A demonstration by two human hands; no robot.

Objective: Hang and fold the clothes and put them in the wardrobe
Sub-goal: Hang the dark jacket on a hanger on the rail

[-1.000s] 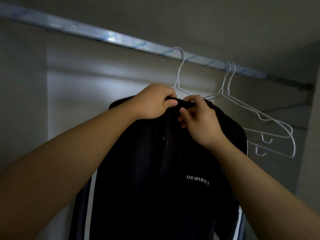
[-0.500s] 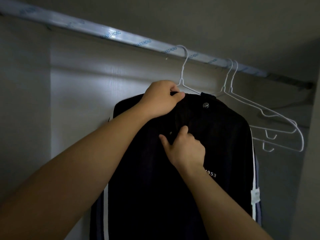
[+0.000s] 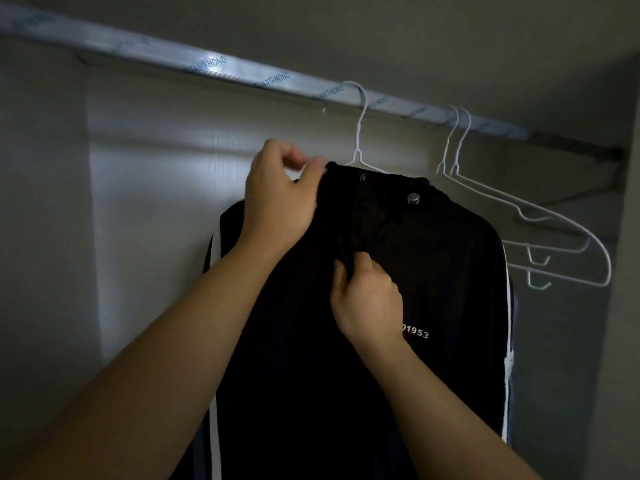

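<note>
Below the silver metal wardrobe rail (image 3: 242, 69), our black snap-front jacket with white side stripes (image 3: 433, 271) hangs on a thin white wire hanger (image 3: 357, 155). Our left hand (image 3: 280, 199) pinches its collar with curled fingers, and our right hand (image 3: 367, 299) pinches the front placket lower down. Two bare white wire hangers (image 3: 519, 211) hang from the rail beside it.

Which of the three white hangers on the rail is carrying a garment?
The leftmost hanger: the black jacket hangs on it. The two hangers to its right hang bare, close together.
</note>
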